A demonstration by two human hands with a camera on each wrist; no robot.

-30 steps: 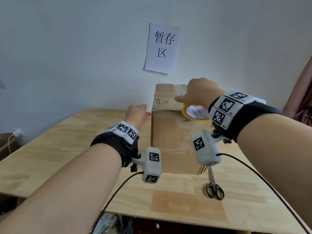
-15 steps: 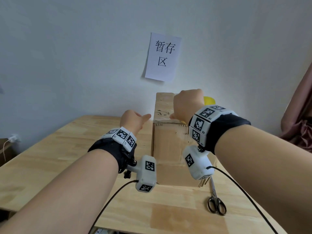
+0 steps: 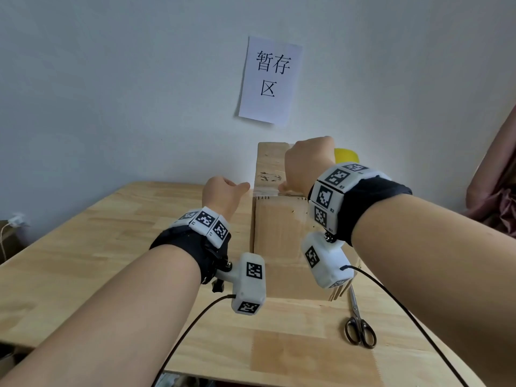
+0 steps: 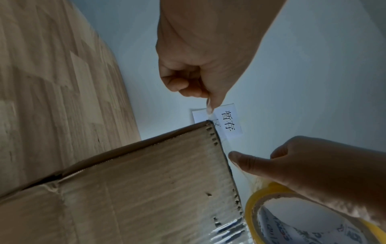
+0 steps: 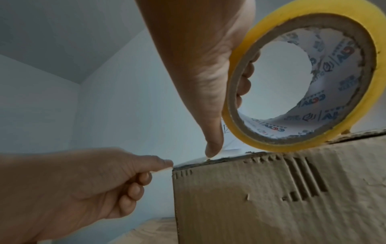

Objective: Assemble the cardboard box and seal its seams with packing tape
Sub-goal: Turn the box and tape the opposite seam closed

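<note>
A tall cardboard box (image 3: 279, 233) stands on the wooden table (image 3: 111, 247). My left hand (image 3: 226, 191) is at the box's upper left corner and pinches the free end of clear tape (image 4: 208, 113) just off that corner (image 5: 167, 165). On the box top, my right hand (image 3: 307, 163) grips the yellow tape roll (image 3: 346, 155) with fingers through its core (image 5: 292, 10). Its thumb (image 5: 211, 148) presses on the near top edge of the box (image 5: 271, 198). The left wrist view shows the roll (image 4: 256, 196) beside the box edge (image 4: 146, 189).
Black-handled scissors (image 3: 358, 325) lie on the table to the right of the box's base. A white paper sign (image 3: 270, 79) hangs on the wall behind the box. Reddish fabric (image 3: 497, 191) hangs at the right edge.
My right hand has carried the roll from the box's near top edge back across the top, so the roll now shows behind the hand. The left hand has stayed at the left corner.
</note>
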